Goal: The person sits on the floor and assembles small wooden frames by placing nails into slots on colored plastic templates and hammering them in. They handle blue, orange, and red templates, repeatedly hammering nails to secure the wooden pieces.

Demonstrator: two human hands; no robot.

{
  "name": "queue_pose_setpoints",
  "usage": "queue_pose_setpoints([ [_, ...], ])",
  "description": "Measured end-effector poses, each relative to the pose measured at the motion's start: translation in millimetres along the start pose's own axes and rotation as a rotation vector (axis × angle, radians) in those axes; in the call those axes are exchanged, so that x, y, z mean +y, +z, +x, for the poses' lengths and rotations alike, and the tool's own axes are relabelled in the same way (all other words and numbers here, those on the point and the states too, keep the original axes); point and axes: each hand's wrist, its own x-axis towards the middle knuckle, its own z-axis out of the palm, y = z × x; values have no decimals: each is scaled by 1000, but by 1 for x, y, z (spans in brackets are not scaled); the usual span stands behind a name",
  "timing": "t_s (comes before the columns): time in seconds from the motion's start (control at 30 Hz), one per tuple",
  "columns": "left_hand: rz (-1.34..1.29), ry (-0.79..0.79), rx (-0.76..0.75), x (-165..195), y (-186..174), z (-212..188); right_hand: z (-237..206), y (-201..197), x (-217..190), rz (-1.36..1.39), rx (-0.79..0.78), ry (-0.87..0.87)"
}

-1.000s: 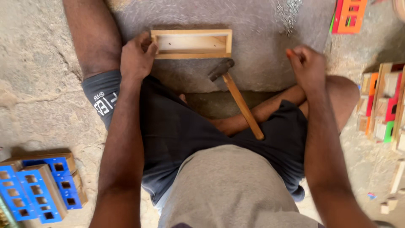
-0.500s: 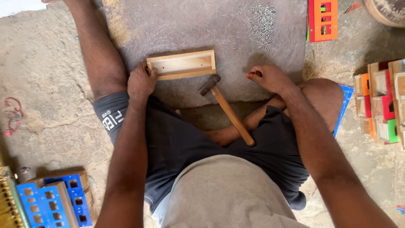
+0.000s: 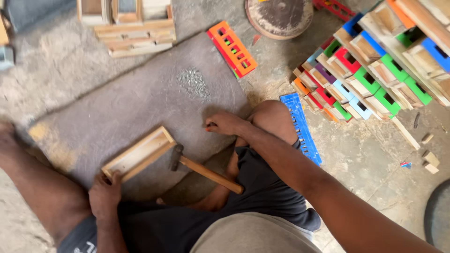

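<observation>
A small plain wooden frame [image 3: 138, 154] lies on a grey slab [image 3: 140, 103] in front of me. My left hand [image 3: 104, 196] grips its near end. A hammer [image 3: 206, 174] with a wooden handle rests beside the frame, its head against the frame's edge and its handle on my leg; neither hand touches it. My right hand [image 3: 225, 124] rests on the slab near my knee, fingers curled and pinched, perhaps on something tiny. A small heap of little nails [image 3: 193, 82] lies farther out on the slab.
Stacks of coloured wooden frames [image 3: 375, 70] stand at the right. A blue slotted panel [image 3: 300, 126] lies by my knee, an orange one [image 3: 232, 48] beyond the slab. Plain wooden frames [image 3: 133, 28] sit at the far left, a round disc [image 3: 279, 16] at top.
My head has turned to the right, so the stacks at the right come into view. My right hand has moved onto the slab, toward the nails. The left hand still holds the frame.
</observation>
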Motion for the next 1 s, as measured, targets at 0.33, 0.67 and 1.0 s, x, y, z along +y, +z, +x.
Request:
queue_pose_setpoints([
  [0.33,-101,-63,-5,-13,5,4,12,-118,73,-74,637,333],
  [0.67,-326,-140,-92,-2,4,15,36,-105,70,-275,723,581],
  [1.0,-399,-90,-83,-2,7,12,27,-99,82,-219,789,481],
])
